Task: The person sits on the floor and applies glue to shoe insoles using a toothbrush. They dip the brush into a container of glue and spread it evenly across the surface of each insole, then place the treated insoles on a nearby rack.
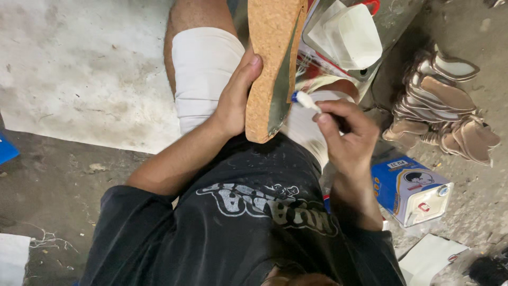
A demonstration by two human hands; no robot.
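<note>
Black printed shirt fills the bottom of view, nearest the lens; person sits on concrete floor, knees in white shorts.

L hand is clamped on a cork wedge sole, fingers round its 9 o'clock edge, thumb on the cork face. Sole sits frame centre-top, above the lap. Long axis runs approx 6 to 12 o'clock, rounded end down at 6, far end off the top edge; shiny side strip faces 3 o'clock.

R hand is pinched shut on a small brush, white handle w/ blue tip, tip touching the strip.

Judgement: for a clean coat, keep sole braced steady, strokes thin and along the long axis, w/o smearing onto cork.

At 3 o'clock: stack of insoles. At 4 o'clock: blue-white tin can. At 1 o'clock: white folded container.
</note>
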